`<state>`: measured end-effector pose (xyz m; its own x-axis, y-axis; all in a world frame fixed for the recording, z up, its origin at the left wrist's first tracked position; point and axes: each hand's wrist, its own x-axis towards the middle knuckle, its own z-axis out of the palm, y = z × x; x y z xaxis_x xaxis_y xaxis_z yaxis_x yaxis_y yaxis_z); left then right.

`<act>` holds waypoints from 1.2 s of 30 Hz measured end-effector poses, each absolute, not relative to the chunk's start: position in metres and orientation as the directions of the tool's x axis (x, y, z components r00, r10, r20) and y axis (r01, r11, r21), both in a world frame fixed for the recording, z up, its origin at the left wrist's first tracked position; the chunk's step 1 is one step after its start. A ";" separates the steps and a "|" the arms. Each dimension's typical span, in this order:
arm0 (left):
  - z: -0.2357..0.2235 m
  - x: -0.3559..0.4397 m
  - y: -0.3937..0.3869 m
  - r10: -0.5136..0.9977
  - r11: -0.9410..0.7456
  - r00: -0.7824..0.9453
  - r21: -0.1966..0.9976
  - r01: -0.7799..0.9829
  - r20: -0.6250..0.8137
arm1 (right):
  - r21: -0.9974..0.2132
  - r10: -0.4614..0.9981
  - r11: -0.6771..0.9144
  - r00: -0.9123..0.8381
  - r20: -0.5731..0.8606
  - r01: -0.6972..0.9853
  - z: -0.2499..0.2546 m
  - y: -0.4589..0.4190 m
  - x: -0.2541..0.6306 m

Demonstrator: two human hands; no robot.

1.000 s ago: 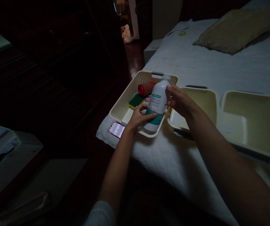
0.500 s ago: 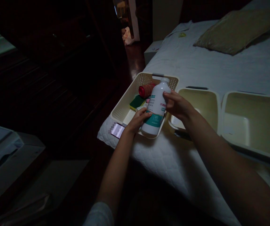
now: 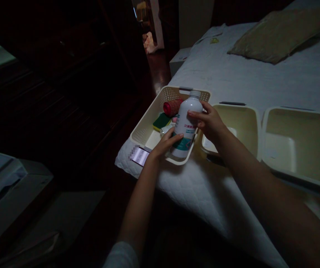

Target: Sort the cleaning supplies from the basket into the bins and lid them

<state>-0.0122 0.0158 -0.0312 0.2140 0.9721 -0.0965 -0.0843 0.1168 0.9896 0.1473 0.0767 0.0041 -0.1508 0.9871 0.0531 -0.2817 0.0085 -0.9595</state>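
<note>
Both my hands hold a white plastic bottle [image 3: 186, 115] with a white cap and a teal-and-red label, tilted a little over the near right part of a cream basket [image 3: 146, 108]. My left hand [image 3: 166, 143] grips its lower left side, thumb across the label. Around its upper right side, below the cap, my right hand [image 3: 208, 119] is closed. Behind the bottle, the basket holds a red woven-patterned cylinder [image 3: 171, 107], a green and yellow sponge [image 3: 161, 121] and a small clear packet [image 3: 166, 129], partly hidden.
Two more cream bins stand to the right, a middle bin [image 3: 242, 123] and a far right bin [image 3: 310, 145]. A phone [image 3: 140, 156] lies at the corner of the white bed [image 3: 199, 190]. Farther back is a beige pillow [image 3: 277, 35]. Dark furniture [image 3: 51, 93] lines the left.
The bottle has turned in my hands, so its red lettering faces me more. My right fingers have shifted farther across its front.
</note>
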 end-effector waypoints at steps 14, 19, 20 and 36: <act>-0.032 -0.011 0.013 0.999 0.011 0.048 0.999 0.031 -0.013 | -0.970 1.000 -0.008 -0.017 -0.004 -0.244 0.001 0.081 0.152; -0.032 -0.008 0.009 0.995 -0.006 0.098 0.984 0.176 -0.012 | -0.957 0.995 -0.097 -0.004 -0.100 -0.272 0.000 0.081 0.148; -0.033 -0.008 0.009 0.996 -0.015 0.092 0.977 0.214 -0.004 | -0.958 0.995 -0.098 -0.009 -0.100 -0.269 -0.001 0.080 0.147; -0.034 -0.011 0.009 0.999 0.046 -0.021 0.997 0.061 -0.045 | -0.959 0.966 -0.091 -0.259 -0.019 -0.269 0.006 0.075 0.157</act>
